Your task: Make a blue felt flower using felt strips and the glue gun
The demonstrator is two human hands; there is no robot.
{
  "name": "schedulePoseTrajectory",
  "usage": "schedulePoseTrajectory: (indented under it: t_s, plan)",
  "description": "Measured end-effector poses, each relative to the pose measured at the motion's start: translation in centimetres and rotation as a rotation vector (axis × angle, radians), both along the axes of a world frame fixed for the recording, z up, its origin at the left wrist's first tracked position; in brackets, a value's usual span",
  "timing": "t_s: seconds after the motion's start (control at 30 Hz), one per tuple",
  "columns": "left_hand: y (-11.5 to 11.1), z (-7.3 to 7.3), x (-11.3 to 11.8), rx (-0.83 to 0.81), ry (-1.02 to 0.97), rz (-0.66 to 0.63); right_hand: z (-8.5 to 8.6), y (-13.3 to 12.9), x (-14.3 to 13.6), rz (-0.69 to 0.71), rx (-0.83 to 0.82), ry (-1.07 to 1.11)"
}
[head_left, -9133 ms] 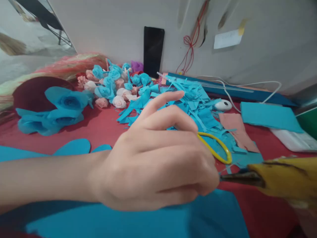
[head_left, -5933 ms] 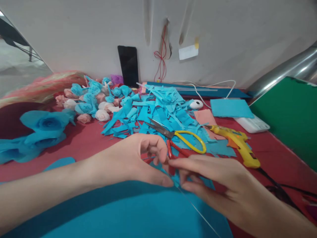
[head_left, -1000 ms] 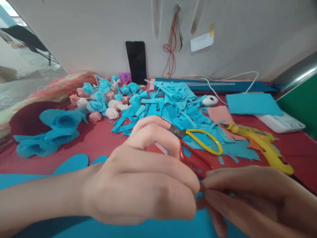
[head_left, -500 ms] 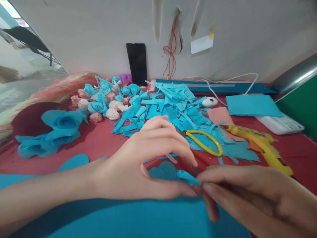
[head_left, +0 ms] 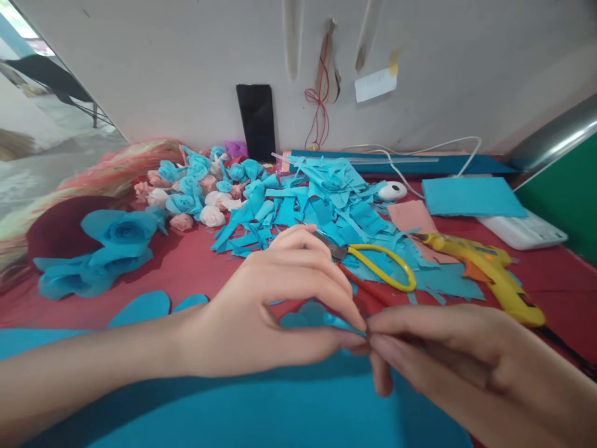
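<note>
Just above a large blue sheet (head_left: 261, 404), my left hand (head_left: 275, 280) pinches a small rolled piece of blue paper (head_left: 346, 325) between thumb and index finger. My right hand (head_left: 457, 348) grips the end of that same piece, its fingertips meeting those of the left. Most of the piece is covered by the fingers. Behind them lie round blue petals (head_left: 311, 311), partly hidden. Scissors with a yellow and a red handle (head_left: 380, 264) rest beyond my hands. A yellow glue gun (head_left: 489, 267) lies right of the scissors.
Blue paper scraps (head_left: 321, 199) are heaped in the middle. Small pink, white and blue paper roses (head_left: 191, 186) sit left of them, with larger blue flowers (head_left: 124, 233) nearer. A dark phone (head_left: 255, 121) leans on the wall. Blue paper (head_left: 473, 196) lies on a white device (head_left: 522, 231).
My left index finger has come down to the thumb and closed on the blue paper piece. Both hands have shifted slightly left, and more of the scissors shows.
</note>
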State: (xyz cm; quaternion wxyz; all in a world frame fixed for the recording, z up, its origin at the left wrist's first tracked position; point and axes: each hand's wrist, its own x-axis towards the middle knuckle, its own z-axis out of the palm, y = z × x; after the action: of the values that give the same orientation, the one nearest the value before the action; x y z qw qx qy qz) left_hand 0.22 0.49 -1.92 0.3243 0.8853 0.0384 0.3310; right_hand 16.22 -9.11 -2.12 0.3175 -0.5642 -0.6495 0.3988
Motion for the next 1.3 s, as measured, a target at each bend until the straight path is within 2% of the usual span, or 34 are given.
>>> schedulePoseTrajectory:
  t_s: [0.17, 0.27, 0.4, 0.5, 0.7, 0.9, 1.1, 1.3]
  plan:
    - [0.1, -0.5, 0.0, -0.136, -0.089, 0.085, 0.7, -0.2, 0.1, -0.116, -0.036, -0.076]
    - [-0.1, -0.8, -0.2, -0.317, -0.029, 0.125, 0.6, -0.2, 0.0, -0.11, -0.002, -0.01]
    - [-0.3, -0.9, -0.3, -0.563, 0.066, 0.102, 0.2, -0.1, -0.1, -0.138, 0.019, 0.055]
    - [-0.5, -1.1, -0.2, -0.555, 0.068, 0.104, -0.1, -0.1, 0.1, -0.153, 0.023, 0.044]
    - [-0.5, -1.8, 0.3, -0.469, 0.052, 0.179, -1.2, 0.2, 0.3, -0.062, 0.103, -0.03]
    - [-0.1, -1.8, 0.2, -0.433, 0.108, 0.202, -1.6, 1.2, 0.0, -0.21, 0.114, 0.099]
    - [0.7, -2.5, 0.3, -0.882, 0.066, 0.075, -1.4, 2.5, 2.4, -0.427, 0.162, 0.234]
    - [1.6, -3.4, 0.6, -0.923, 0.055, 0.125, -1.5, 2.8, 3.7, -0.563, 0.097, 0.353]
